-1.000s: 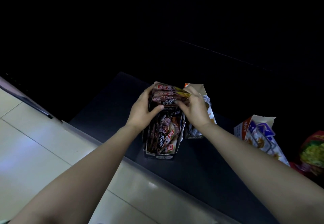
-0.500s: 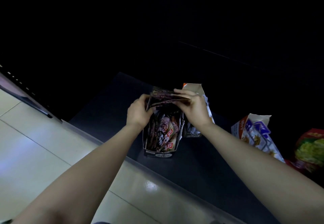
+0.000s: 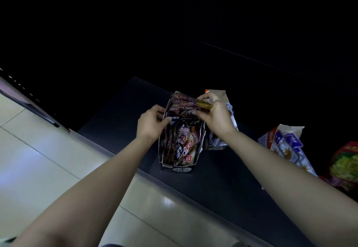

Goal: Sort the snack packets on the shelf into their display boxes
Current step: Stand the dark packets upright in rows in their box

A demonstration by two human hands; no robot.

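Shelf (image 3: 213,179): left hand (image 3: 150,124) pinches box (image 3: 178,168), right hand (image 3: 217,117) packets (image 3: 184,105).

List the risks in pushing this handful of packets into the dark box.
The dark display box already looks packed; the packet stack in the right hand may jam or crumple.
The box stands near the front edge of the shelf, held only by the left hand; a hard push might slide it off.
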